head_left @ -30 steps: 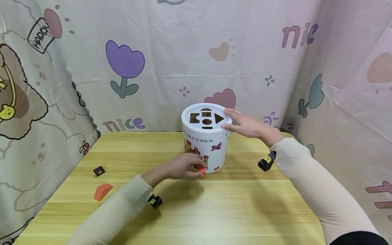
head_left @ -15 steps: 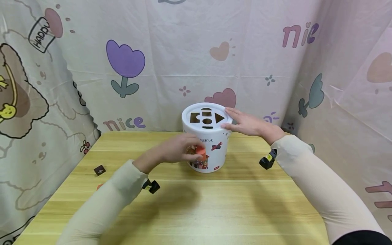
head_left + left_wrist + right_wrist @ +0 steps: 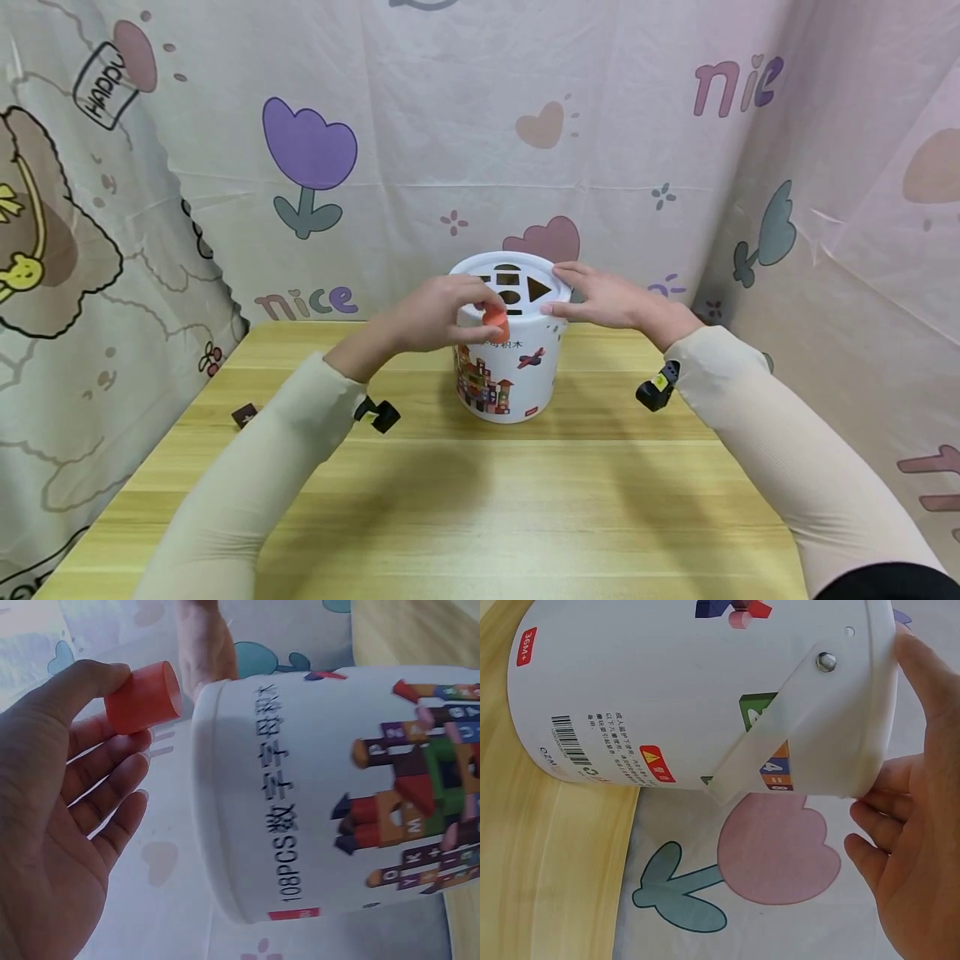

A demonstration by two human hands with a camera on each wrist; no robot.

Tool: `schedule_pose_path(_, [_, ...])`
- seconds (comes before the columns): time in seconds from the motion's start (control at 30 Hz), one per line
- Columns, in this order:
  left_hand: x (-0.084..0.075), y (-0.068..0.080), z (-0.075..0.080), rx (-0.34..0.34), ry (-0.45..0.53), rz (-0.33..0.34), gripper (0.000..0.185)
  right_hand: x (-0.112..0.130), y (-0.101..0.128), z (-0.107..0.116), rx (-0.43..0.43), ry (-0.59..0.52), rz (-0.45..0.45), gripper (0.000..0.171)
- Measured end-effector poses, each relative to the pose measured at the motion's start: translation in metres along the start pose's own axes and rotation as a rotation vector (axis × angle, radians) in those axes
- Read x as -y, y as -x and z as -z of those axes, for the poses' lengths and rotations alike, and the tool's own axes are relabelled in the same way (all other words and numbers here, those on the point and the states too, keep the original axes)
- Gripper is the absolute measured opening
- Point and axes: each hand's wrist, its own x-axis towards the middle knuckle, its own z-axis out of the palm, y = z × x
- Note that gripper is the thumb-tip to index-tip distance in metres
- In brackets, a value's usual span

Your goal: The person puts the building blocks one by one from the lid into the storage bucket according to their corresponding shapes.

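A white bucket (image 3: pixel 517 367) with a shape-sorter lid (image 3: pixel 525 310) stands at the middle back of the wooden table. My left hand (image 3: pixel 438 315) pinches a small orange cylinder block (image 3: pixel 493 319) at the lid's near-left rim; in the left wrist view the orange cylinder block (image 3: pixel 142 697) sits between thumb and fingertips beside the bucket (image 3: pixel 315 787). My right hand (image 3: pixel 603 302) rests with straight fingers on the lid's right edge. In the right wrist view the right hand's fingers (image 3: pixel 922 697) lie against the bucket rim (image 3: pixel 881 705) near the handle (image 3: pixel 769 750).
A small dark square block (image 3: pixel 243 414) lies on the table (image 3: pixel 525 517) at the left, partly behind my left sleeve. Printed curtains hang close on the left, back and right sides.
My left hand lifted the orange block from the table by the bucket's base up to the lid's rim. The orange wedge at left is now hidden behind my sleeve. The right hand stayed put.
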Motion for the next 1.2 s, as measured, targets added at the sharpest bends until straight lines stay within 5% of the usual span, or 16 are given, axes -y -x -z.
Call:
schedule_pose_path(0.37, [0.015, -0.028, 0.014, 0.045, 0.002, 0.131, 0.026, 0.001, -0.002, 0.0, 0.006, 0.015, -0.011, 0.095])
schedule_pose_path(0.8, [0.039, -0.053, 0.008, 0.138, -0.018, 0.301, 0.03, -0.002, -0.005, 0.002, 0.031, -0.024, 0.014, 0.093])
schedule_pose_path(1.2, [0.049, -0.068, 0.0, 0.213, -0.04, 0.274, 0.029, -0.001, -0.006, 0.002, 0.04, -0.046, -0.002, 0.092])
